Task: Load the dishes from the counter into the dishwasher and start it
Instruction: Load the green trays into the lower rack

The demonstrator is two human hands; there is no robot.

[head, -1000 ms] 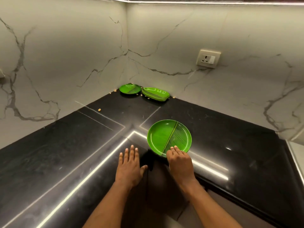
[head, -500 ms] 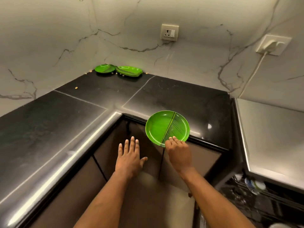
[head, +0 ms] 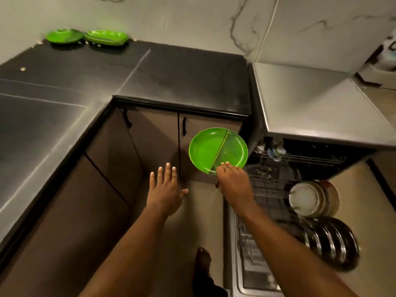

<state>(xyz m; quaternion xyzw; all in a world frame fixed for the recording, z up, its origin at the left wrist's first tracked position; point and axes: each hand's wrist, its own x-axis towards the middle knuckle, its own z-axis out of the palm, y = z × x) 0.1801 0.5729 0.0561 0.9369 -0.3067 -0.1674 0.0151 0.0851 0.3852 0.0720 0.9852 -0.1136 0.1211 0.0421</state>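
So the right hand [head: 232, 181] had the round green plastic plate with the ridge down its middle [head: 216, 150] pinched by its near rim, fingers curled over the edge, thumb hidden underneath I'd guess. It was held pretty flat and out in the air just left of the open dishwasher's lower wire rack [head: 267, 189], probably so it could be tipped on edge at the last second. The left hand [head: 165, 189] was empty, fingers spread wide, further left of the rack, looked like it was just balancing. The rack's right side already had a stack of pale round bowls [head: 308, 199] and a row of dark steel plates standing on edge [head: 330, 239]. Two more green dishes [head: 85, 36] sat far back on the black counter [head: 182, 71], well away from the rack, so plenty left to load
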